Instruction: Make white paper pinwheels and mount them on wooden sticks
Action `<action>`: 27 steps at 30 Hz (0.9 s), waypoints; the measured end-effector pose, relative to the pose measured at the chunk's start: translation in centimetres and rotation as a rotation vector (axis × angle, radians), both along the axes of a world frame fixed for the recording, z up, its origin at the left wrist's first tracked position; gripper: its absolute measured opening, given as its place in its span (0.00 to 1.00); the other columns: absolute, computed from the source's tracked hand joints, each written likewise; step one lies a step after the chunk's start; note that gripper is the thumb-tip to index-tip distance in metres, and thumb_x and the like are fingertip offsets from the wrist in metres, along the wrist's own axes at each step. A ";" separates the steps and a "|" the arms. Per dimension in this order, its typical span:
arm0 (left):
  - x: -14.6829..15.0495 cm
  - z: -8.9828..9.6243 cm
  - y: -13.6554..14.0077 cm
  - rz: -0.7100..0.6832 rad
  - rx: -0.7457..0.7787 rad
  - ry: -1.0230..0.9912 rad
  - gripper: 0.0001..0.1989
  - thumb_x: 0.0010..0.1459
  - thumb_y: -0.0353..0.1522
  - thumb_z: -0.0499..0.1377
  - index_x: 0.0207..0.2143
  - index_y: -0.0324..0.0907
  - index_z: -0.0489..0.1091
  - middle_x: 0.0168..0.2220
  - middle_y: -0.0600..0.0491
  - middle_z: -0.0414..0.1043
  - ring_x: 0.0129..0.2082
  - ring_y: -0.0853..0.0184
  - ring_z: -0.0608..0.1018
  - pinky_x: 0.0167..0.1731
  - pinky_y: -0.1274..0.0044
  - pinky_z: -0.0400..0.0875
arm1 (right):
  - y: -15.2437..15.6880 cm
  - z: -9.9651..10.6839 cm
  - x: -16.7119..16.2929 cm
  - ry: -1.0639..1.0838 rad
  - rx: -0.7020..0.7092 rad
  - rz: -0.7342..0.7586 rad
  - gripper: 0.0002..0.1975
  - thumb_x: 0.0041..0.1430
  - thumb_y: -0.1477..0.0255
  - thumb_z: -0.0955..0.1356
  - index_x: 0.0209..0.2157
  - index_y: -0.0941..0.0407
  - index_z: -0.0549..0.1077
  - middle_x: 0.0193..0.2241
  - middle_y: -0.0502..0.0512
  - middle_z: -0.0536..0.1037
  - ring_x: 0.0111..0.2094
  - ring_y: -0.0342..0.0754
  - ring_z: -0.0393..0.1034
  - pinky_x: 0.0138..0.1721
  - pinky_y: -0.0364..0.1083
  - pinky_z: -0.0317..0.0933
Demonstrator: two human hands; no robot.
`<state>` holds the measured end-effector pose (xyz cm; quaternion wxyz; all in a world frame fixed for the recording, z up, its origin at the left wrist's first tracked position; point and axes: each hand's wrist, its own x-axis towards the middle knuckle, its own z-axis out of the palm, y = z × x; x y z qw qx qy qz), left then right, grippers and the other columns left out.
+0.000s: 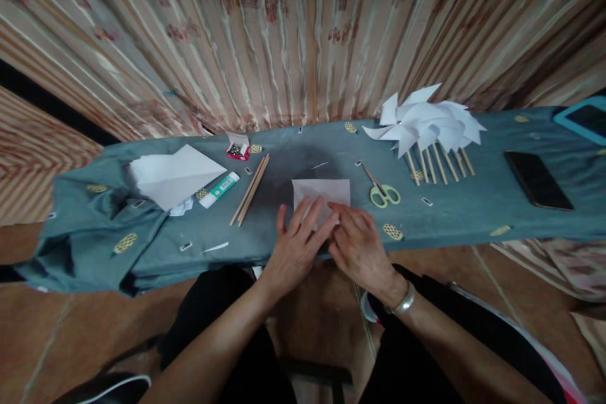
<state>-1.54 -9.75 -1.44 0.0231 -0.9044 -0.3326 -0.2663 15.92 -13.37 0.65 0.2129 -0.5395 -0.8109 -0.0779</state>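
A folded white sheet of paper (326,189) lies at the front middle of the cloth-covered table. My left hand (298,240) rests on it with the fingers stretched out and apart. From the right, my right hand (357,243) bends its fingers together at the paper's near right part, close to the left fingertips; the hands cover the paper's near edge. Just right of the paper are green-handled scissors (382,192), blades pointing away and left. To the left lie several thin wooden sticks (250,192) side by side.
White paper pinwheels (428,120) on wooden sticks lie in a cluster at back right, near a black phone (538,180). On the left are stacked paper sheets (177,177), a green-and-white glue stick (220,190) and an open small red box (238,148). A curtain (284,38) hangs behind.
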 end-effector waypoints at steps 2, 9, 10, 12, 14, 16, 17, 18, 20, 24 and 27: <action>-0.1 0.2 0.1 -0.026 -0.017 0.010 0.22 0.64 0.25 0.52 0.60 0.47 0.63 0.60 0.46 0.68 0.67 0.59 0.60 0.67 0.53 0.31 | -0.4 -0.4 -0.5 -0.002 -0.045 0.026 0.10 0.61 0.78 0.63 0.41 0.61 0.74 0.52 0.68 0.75 0.53 0.57 0.68 0.55 0.58 0.61; -2.2 0.2 1.9 0.022 -0.063 -0.083 0.09 0.64 0.29 0.56 0.37 0.47 0.76 0.40 0.57 0.82 0.50 0.60 0.78 0.64 0.45 0.27 | -0.2 -0.2 1.6 0.060 -0.152 0.061 0.16 0.65 0.73 0.61 0.51 0.59 0.71 0.54 0.65 0.74 0.54 0.56 0.68 0.58 0.61 0.57; -2.5 0.0 2.1 0.022 -0.074 -0.082 0.09 0.64 0.29 0.56 0.37 0.47 0.76 0.39 0.56 0.82 0.49 0.60 0.79 0.65 0.44 0.30 | -0.1 -0.2 2.1 0.070 -0.169 0.070 0.17 0.65 0.75 0.60 0.53 0.59 0.70 0.55 0.64 0.73 0.56 0.56 0.67 0.58 0.61 0.57; -3.0 -0.4 2.2 0.023 -0.111 -0.063 0.10 0.64 0.28 0.55 0.39 0.47 0.76 0.40 0.54 0.81 0.46 0.61 0.80 0.65 0.44 0.38 | 0.4 -0.3 3.0 0.067 -0.202 0.087 0.21 0.63 0.79 0.59 0.56 0.58 0.68 0.59 0.65 0.70 0.60 0.56 0.63 0.58 0.61 0.57; -3.5 -1.0 2.3 0.017 -0.146 -0.050 0.13 0.64 0.26 0.53 0.41 0.45 0.77 0.42 0.50 0.81 0.44 0.62 0.81 0.64 0.45 0.47 | 0.9 -0.6 3.6 0.021 -0.210 0.096 0.26 0.62 0.82 0.59 0.60 0.58 0.65 0.62 0.66 0.65 0.64 0.59 0.57 0.59 0.62 0.56; -3.9 -1.4 2.3 0.001 -0.161 -0.055 0.14 0.63 0.25 0.52 0.42 0.44 0.77 0.44 0.48 0.80 0.43 0.63 0.82 0.63 0.48 0.54 | 1.4 -1.0 3.8 -0.043 -0.187 0.096 0.28 0.61 0.84 0.59 0.62 0.56 0.62 0.64 0.67 0.62 0.66 0.61 0.52 0.59 0.65 0.55; -4.1 -1.6 2.3 -0.011 -0.162 -0.060 0.14 0.63 0.25 0.52 0.43 0.43 0.76 0.44 0.48 0.80 0.43 0.63 0.82 0.62 0.49 0.57 | 1.6 -1.1 3.9 -0.071 -0.170 0.095 0.28 0.61 0.84 0.59 0.63 0.56 0.62 0.65 0.67 0.61 0.67 0.62 0.51 0.59 0.65 0.54; -4.3 -1.7 2.3 -0.021 -0.163 -0.063 0.14 0.63 0.25 0.52 0.43 0.43 0.76 0.44 0.47 0.80 0.43 0.63 0.82 0.62 0.50 0.59 | 1.8 -1.2 3.8 -0.092 -0.153 0.093 0.27 0.62 0.83 0.60 0.61 0.55 0.63 0.65 0.66 0.62 0.67 0.63 0.50 0.59 0.66 0.54; -4.6 -1.8 2.2 -0.035 -0.166 -0.068 0.14 0.63 0.25 0.52 0.43 0.43 0.76 0.45 0.47 0.80 0.44 0.63 0.82 0.61 0.52 0.60 | 2.0 -1.2 3.7 -0.107 -0.127 0.092 0.21 0.63 0.81 0.60 0.56 0.54 0.69 0.64 0.63 0.64 0.67 0.62 0.51 0.59 0.66 0.55; -5.1 -1.5 1.9 -0.050 -0.175 -0.115 0.12 0.64 0.26 0.53 0.41 0.43 0.76 0.43 0.49 0.81 0.48 0.62 0.80 0.62 0.52 0.58 | 1.1 -0.5 3.6 -0.036 -0.145 0.151 0.14 0.63 0.80 0.61 0.43 0.55 0.74 0.57 0.60 0.72 0.63 0.58 0.60 0.58 0.63 0.60; -5.5 -1.1 1.5 -0.067 -0.235 -0.136 0.11 0.64 0.27 0.54 0.42 0.43 0.76 0.42 0.49 0.81 0.48 0.62 0.80 0.61 0.55 0.60 | -0.2 -0.2 3.9 0.104 -0.178 0.238 0.11 0.61 0.80 0.62 0.39 0.58 0.75 0.51 0.63 0.77 0.57 0.57 0.68 0.54 0.60 0.65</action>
